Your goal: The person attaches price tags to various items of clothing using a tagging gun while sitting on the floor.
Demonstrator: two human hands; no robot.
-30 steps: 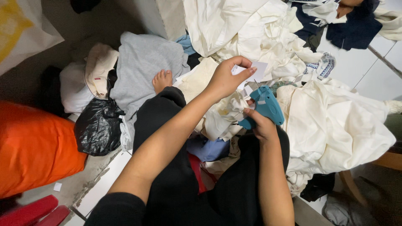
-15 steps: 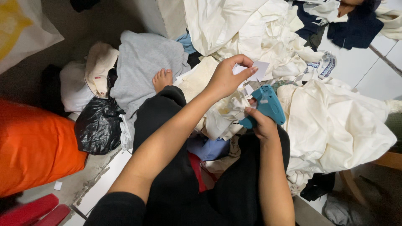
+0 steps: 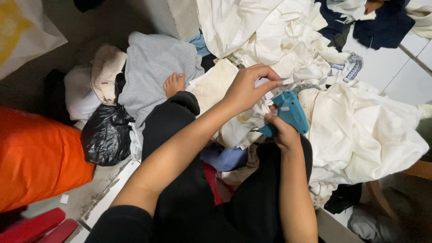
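So the big heap of cream-white cotton garments (image 3: 360, 130) spreads past both sets of fingers. Left hand (image 3: 246, 89) pinches a fold of that cloth with a small white tag. Just below, right hand (image 3: 282, 133) is clenched around a teal plastic tagging gun (image 3: 288, 112).

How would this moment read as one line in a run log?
left hand: pinching cream garment with small white tag | right hand: gripping teal tagging gun against the tag | surroundings: heap of cream clothes
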